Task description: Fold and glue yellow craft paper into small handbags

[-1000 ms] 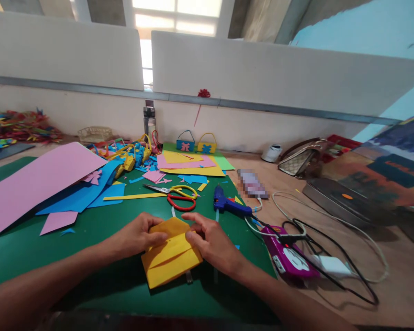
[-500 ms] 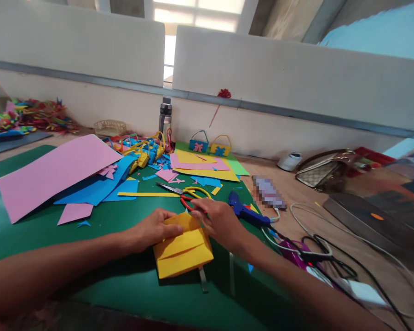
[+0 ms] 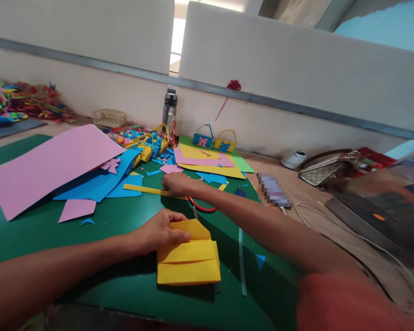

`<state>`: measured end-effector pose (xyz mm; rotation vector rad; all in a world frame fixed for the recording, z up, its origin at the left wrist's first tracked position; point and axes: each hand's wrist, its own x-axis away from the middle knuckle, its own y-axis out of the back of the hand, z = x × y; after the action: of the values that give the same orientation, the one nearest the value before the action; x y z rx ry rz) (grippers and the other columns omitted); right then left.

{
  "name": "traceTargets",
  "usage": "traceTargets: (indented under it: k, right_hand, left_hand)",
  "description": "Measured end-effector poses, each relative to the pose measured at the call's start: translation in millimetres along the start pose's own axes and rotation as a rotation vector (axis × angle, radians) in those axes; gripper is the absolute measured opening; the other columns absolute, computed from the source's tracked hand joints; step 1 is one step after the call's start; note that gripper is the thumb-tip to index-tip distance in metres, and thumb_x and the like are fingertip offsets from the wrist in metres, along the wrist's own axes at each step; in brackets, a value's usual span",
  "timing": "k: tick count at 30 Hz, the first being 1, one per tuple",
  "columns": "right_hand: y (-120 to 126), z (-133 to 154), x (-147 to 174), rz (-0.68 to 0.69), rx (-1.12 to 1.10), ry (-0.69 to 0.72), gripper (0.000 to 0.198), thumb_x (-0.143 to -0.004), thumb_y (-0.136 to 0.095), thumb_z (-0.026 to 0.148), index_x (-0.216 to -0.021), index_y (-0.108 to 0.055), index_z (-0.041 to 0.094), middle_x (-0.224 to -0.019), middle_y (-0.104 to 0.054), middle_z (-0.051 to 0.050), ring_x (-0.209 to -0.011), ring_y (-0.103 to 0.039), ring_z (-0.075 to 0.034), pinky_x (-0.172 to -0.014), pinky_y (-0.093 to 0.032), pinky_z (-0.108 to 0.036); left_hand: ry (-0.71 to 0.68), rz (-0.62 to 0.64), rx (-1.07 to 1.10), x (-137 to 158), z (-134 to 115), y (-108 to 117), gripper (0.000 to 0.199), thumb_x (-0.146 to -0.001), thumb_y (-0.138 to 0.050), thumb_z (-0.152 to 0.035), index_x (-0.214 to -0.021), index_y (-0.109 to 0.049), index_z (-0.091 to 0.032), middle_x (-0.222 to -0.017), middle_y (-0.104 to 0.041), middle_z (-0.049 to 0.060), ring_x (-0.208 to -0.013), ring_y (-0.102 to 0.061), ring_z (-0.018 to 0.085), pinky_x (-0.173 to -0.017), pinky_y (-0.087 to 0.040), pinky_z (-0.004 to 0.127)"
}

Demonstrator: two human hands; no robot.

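My left hand [image 3: 163, 232] grips a folded yellow paper piece [image 3: 189, 262] by its upper left side, thumb on top and fingers behind. The piece looks like a flat pouch with a flap, tilted above the green mat [image 3: 124, 280]. Farther forward, my right hand [image 3: 179, 183] is closed, its fingertips down at a narrow yellow paper strip [image 3: 143, 188]. Whether they pinch the strip or the scissors beneath is hidden. Only a red handle of the scissors [image 3: 203, 209] shows under my right forearm; the blades are covered.
Pink sheets [image 3: 55, 165] and blue sheets [image 3: 96, 181] lie left. Small paper bags [image 3: 203, 138] stand at the back by a bottle [image 3: 170, 108]. A phone [image 3: 274, 191] and white cable [image 3: 305, 220] are right. My right arm mostly hides the glue gun [image 3: 240, 191].
My right hand has left the yellow piece's upper edge and reached forward and left to the strip. My left hand still holds the piece. The camera view has tipped slightly downward.
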<state>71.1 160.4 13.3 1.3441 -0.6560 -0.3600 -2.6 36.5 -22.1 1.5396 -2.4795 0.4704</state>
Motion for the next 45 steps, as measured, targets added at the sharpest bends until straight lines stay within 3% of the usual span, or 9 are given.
traceTargets:
  k: [4,11,13,17,20,25,30,39,45]
  right_hand:
    - [7.0,0.4,0.6,-0.135,-0.188,0.003,0.006,-0.063,-0.059,0.009,-0.066,-0.063,0.011,-0.065,-0.064,-0.004,-0.063,-0.058,-0.016,-0.055,-0.037,-0.022]
    - [42.3,-15.2,46.7,-0.6,-0.512,-0.18,0.029,-0.084,-0.036,0.018,-0.105,-0.051,0.007,-0.075,-0.059,-0.004,-0.055,-0.053,-0.008,-0.049,-0.04,-0.018]
    - [31.6,-20.3,70.9,-0.554,-0.669,-0.296,0.029,-0.078,-0.047,0.017,-0.105,-0.053,0.009,-0.065,-0.057,0.0,-0.051,-0.052,-0.009,-0.048,-0.04,-0.019]
    - [-6.0,-19.7,115.7,-0.505,-0.625,-0.334,0.02,-0.069,-0.059,0.015,-0.089,-0.062,0.013,-0.062,-0.059,-0.001,-0.058,-0.056,-0.014,-0.056,-0.042,-0.024]
    - [-22.3,-11.7,142.5,-0.578,-0.603,-0.311,0.024,-0.084,-0.044,0.031,-0.089,-0.062,0.017,-0.08,-0.064,-0.005,-0.078,-0.059,-0.018,-0.07,-0.043,-0.029]
    - [-29.6,8.0,171.5,-0.571,-1.128,-0.272,0.05,-0.083,-0.036,0.056,-0.104,-0.055,0.015,-0.092,-0.063,-0.009,-0.08,-0.062,-0.019,-0.068,-0.048,-0.031]
    - [-41.2,21.8,173.1,-0.562,-1.405,-0.301,0.056,-0.063,-0.068,0.036,-0.111,-0.047,0.017,-0.098,-0.063,-0.008,-0.081,-0.062,-0.02,-0.07,-0.051,-0.032]
    - [-38.4,15.5,169.6,-0.624,-1.258,-0.449,0.039,-0.061,-0.059,0.02,-0.1,-0.054,0.016,-0.082,-0.063,-0.002,-0.068,-0.061,-0.017,-0.058,-0.05,-0.027]
    - [-39.8,15.6,169.8,-0.596,-1.173,-0.437,0.036,-0.061,-0.059,0.019,-0.096,-0.054,0.017,-0.075,-0.061,0.0,-0.062,-0.058,-0.014,-0.055,-0.048,-0.026]
  left_hand:
    - [0.007,-0.018,0.031,0.0,-0.2,-0.2,0.025,-0.058,-0.069,-0.025,-0.079,-0.062,-0.013,-0.067,-0.066,0.0,-0.058,-0.06,0.014,-0.053,-0.044,0.02]
    - [-0.011,-0.032,0.12,0.9,3.0,-1.3,0.03,-0.057,-0.072,-0.031,-0.078,-0.063,-0.013,-0.07,-0.068,0.004,-0.06,-0.062,0.017,-0.056,-0.046,0.024]
    - [-0.022,-0.03,0.152,1.0,4.2,-1.8,0.032,-0.058,-0.072,-0.032,-0.081,-0.064,-0.013,-0.073,-0.069,0.004,-0.062,-0.063,0.017,-0.058,-0.047,0.025]
    - [-0.071,-0.039,0.194,0.5,4.2,-6.4,0.034,-0.062,-0.07,-0.033,-0.089,-0.063,-0.013,-0.078,-0.069,0.005,-0.065,-0.063,0.018,-0.06,-0.047,0.025]
    - [-0.119,-0.096,0.193,0.2,1.3,-14.2,0.038,-0.064,-0.069,-0.035,-0.093,-0.062,-0.012,-0.079,-0.068,0.006,-0.066,-0.063,0.018,-0.059,-0.047,0.026]
    - [-0.213,-0.223,0.146,-1.3,-3.9,-31.1,0.035,-0.064,-0.069,-0.035,-0.087,-0.06,-0.009,-0.075,-0.066,0.005,-0.062,-0.06,0.015,-0.057,-0.045,0.024]
    - [-0.26,-0.287,0.261,-5.6,-4.9,-46.2,0.041,-0.061,-0.071,-0.037,-0.089,-0.059,-0.009,-0.075,-0.065,0.005,-0.061,-0.06,0.015,-0.057,-0.047,0.025]
    - [-0.238,-0.101,0.297,-15.5,-4.9,-32.4,0.054,-0.07,-0.054,-0.057,-0.087,-0.065,-0.007,-0.077,-0.067,0.011,-0.066,-0.062,0.019,-0.058,-0.045,0.025]
    - [-0.273,-0.118,-0.015,-6.0,-9.9,-32.1,0.038,-0.064,-0.067,-0.044,-0.083,-0.066,-0.01,-0.074,-0.065,0.004,-0.063,-0.057,0.014,-0.056,-0.042,0.021]
